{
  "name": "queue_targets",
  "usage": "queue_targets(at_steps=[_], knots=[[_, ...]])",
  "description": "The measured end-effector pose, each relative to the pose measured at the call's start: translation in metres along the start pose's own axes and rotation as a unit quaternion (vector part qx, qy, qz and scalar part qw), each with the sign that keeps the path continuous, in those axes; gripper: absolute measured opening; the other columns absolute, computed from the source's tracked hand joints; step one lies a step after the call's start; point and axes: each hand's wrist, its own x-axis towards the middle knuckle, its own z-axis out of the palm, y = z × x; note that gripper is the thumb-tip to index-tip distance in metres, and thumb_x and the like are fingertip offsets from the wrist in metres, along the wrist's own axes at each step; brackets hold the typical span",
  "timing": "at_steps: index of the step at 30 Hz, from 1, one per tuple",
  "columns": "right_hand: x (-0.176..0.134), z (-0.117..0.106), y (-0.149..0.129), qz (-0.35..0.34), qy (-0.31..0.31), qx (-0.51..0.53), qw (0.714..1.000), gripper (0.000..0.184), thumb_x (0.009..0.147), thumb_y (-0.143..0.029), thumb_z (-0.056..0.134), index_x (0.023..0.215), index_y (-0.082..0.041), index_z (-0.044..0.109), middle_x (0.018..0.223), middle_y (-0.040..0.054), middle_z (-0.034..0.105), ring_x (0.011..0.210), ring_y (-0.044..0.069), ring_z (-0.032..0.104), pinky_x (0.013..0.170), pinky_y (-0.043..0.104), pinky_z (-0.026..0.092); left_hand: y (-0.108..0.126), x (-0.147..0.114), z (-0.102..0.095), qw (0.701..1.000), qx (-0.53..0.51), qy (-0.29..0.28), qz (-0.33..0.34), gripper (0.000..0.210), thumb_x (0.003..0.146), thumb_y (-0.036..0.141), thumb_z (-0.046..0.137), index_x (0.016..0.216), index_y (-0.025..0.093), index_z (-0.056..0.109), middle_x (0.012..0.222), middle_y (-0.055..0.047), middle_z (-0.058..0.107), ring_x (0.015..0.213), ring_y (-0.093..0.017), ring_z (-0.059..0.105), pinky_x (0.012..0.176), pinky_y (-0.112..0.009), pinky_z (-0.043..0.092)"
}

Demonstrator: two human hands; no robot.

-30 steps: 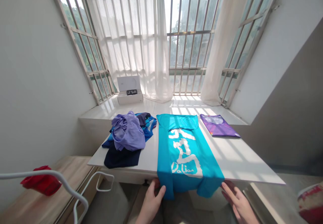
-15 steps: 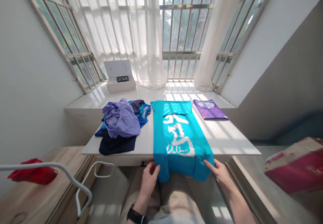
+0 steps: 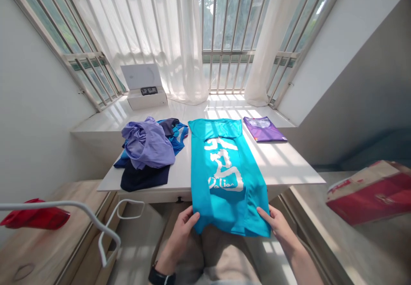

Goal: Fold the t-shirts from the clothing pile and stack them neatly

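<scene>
A turquoise T-shirt [image 3: 224, 208] with white lettering lies lengthwise over the table, its sides folded inward and its far end turned over. Its near end hangs past the table's front edge, above my lap. My left hand [image 3: 183, 229] pinches the left near corner between thumb and fingers. At the right near corner, my right hand [image 3: 276, 223] grips the cloth, thumb on top and fingers beneath. Left of the shirt is a crumpled heap with a lavender garment [image 3: 149, 141] on top and a dark navy one [image 3: 146, 177] below. A folded purple shirt [image 3: 265, 130] lies at the right.
The white table [image 3: 289, 169] meets a window ledge bearing an open white box [image 3: 147, 101]. A white metal frame [image 3: 86, 221] and a red object [image 3: 38, 216] are at left, above a wooden surface. A red and beige bag [image 3: 369, 193] stands at right.
The view has tilted down slightly and shifted. Both hands still hold the turquoise T-shirt's near corners, and its near end now spreads a little flatter and wider between them.
</scene>
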Motion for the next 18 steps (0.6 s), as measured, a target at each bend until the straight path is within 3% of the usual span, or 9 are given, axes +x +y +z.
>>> queue_targets(at_steps=[3, 6, 9, 13, 18], knots=[[-0.008, 0.000, 0.002, -0.005, -0.004, 0.014, 1.000, 0.063, 0.061, -0.062, 0.090, 0.105, -0.018, 0.078, 0.105, 0.0153, 0.081, 0.102, 0.040, 0.075, 0.090, 0.052, 0.061, -0.013, 0.004, -0.006, 0.997, 0.039, 0.065, 0.003, 0.061, 0.072, 0.061, 0.082, 0.111, 0.016, 0.070, 0.104, -0.013, 0.076, 0.098, -0.031, 0.071, 0.089, -0.040, 0.057], [-0.014, 0.001, 0.005, -0.010, -0.006, -0.005, 1.000, 0.061, 0.061, -0.060, 0.090, 0.103, -0.018, 0.078, 0.101, 0.0134, 0.081, 0.098, 0.038, 0.076, 0.090, 0.052, 0.060, -0.021, 0.007, -0.008, 0.998, 0.041, 0.047, -0.018, 0.074, 0.060, 0.057, 0.092, 0.117, 0.017, 0.067, 0.111, -0.015, 0.075, 0.101, -0.033, 0.071, 0.089, -0.042, 0.058], [-0.017, -0.003, 0.009, -0.014, -0.009, -0.016, 1.000, 0.060, 0.060, -0.060, 0.091, 0.102, -0.019, 0.079, 0.101, 0.0129, 0.082, 0.097, 0.038, 0.076, 0.091, 0.052, 0.060, -0.020, 0.003, -0.009, 0.999, 0.021, -0.023, -0.029, 0.066, 0.071, 0.062, 0.085, 0.115, 0.016, 0.069, 0.108, -0.014, 0.076, 0.099, -0.032, 0.071, 0.087, -0.041, 0.057], [-0.017, -0.012, 0.014, 0.007, 0.021, 0.008, 1.000, 0.064, 0.053, -0.065, 0.091, 0.097, -0.020, 0.080, 0.101, 0.0122, 0.082, 0.098, 0.039, 0.076, 0.092, 0.052, 0.060, -0.013, -0.007, -0.010, 0.998, 0.058, -0.001, -0.030, 0.058, 0.082, 0.072, 0.068, 0.083, 0.014, 0.072, 0.078, -0.007, 0.073, 0.076, -0.024, 0.068, 0.073, -0.033, 0.055], [-0.019, -0.009, 0.027, 0.020, 0.125, 0.082, 0.989, 0.064, 0.059, -0.072, 0.084, 0.099, -0.022, 0.079, 0.106, 0.0105, 0.081, 0.106, 0.037, 0.074, 0.094, 0.048, 0.060, -0.017, -0.011, -0.006, 0.999, 0.047, 0.025, 0.005, 0.058, 0.079, 0.069, 0.073, 0.103, 0.016, 0.072, 0.100, -0.010, 0.076, 0.092, -0.028, 0.069, 0.084, -0.035, 0.056]])
